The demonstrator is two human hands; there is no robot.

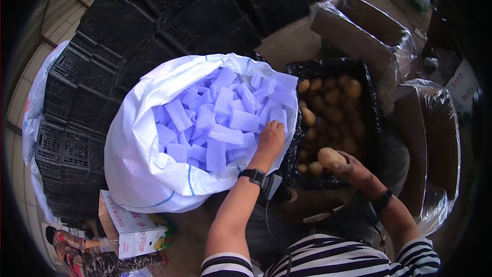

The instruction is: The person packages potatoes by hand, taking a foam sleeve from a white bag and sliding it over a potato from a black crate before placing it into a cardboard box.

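Observation:
My left hand [271, 138] is at the right side of a white woven sack [138, 179], with its fingers closed on the end of a pale lavender foam net sleeve [278, 117]. Many more such sleeves [215, 133] fill the sack in a loose heap. In my right hand [353, 169] is a large tan potato [330, 159], gripped at its right end. That hand is over the near part of a black-lined crate [370, 87] holding many potatoes [333, 115].
Stacked black plastic crates [205, 18] stand behind and left of the sack. Plastic-lined cardboard boxes [353, 33] are at the right. A printed carton [136, 233] sits at lower left, and another person [72, 249] is beside it.

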